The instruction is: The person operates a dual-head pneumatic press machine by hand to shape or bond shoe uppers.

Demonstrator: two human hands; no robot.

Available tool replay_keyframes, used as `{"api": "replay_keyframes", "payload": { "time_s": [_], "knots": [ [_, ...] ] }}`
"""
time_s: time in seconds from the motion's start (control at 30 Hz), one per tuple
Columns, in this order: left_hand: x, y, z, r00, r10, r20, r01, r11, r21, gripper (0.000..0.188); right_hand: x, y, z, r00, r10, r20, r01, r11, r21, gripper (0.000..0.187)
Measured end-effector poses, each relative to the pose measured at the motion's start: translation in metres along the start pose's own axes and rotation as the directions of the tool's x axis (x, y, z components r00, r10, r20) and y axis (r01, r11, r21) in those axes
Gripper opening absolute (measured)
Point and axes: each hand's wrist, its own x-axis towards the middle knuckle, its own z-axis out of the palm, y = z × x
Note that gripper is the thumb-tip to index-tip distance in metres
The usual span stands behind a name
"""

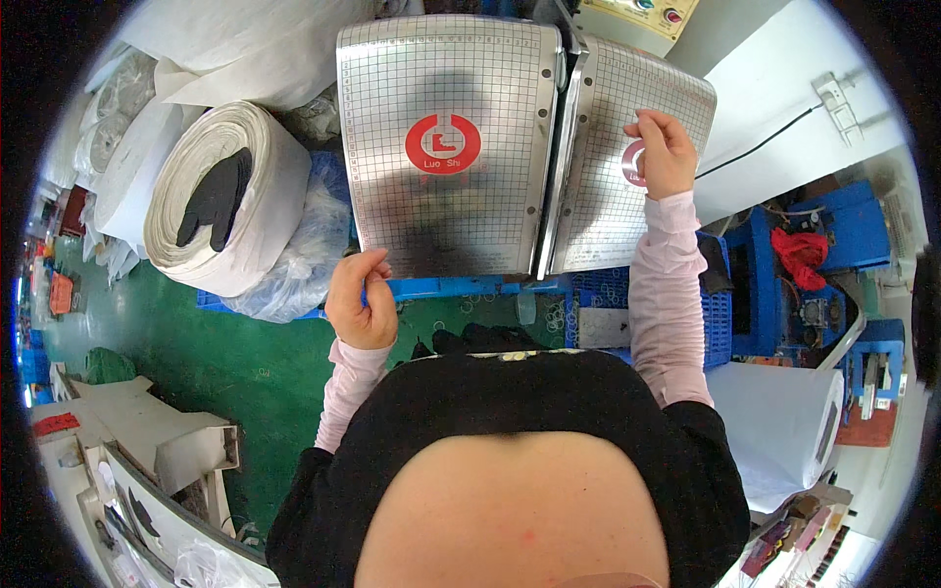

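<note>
A silver metal work plate (461,220) with a printed black grid and a round red emblem lies in front of me. Beside it, past a dark gap with an upright metal strip (564,157), is a narrower gridded plate (608,230). My left hand (363,302) is at the near left corner of the larger plate, its fingers curled and closed. Over the right plate is my right hand (668,155), fingers bent together and partly covering a second red emblem. Whatever either hand may hold is too small or hidden to make out.
Left of the plates stands a large roll of white fabric (279,181) with a black glove (218,201) on top. Blue crates (718,318) sit below the right plate. Blue machinery (755,284) with a red cloth (802,257) is farther right, near a white roll (784,421).
</note>
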Motion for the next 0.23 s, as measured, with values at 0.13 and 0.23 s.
{"api": "replay_keyframes", "payload": {
  "time_s": [0.13,0.23],
  "knots": [
    [-0.001,0.001,0.002,1.0,-0.022,0.01,0.023,0.999,-0.04,0.021,0.022,-0.015,0.015,1.0,0.008,-0.017,-0.008,0.999,-0.044,0.025],
    [-0.005,-0.002,-0.001,0.996,-0.089,0.017,0.09,0.993,-0.072,0.02,0.043,-0.026,0.02,0.997,0.064,0.046,-0.059,0.994,-0.097,0.033]
  ]
}}
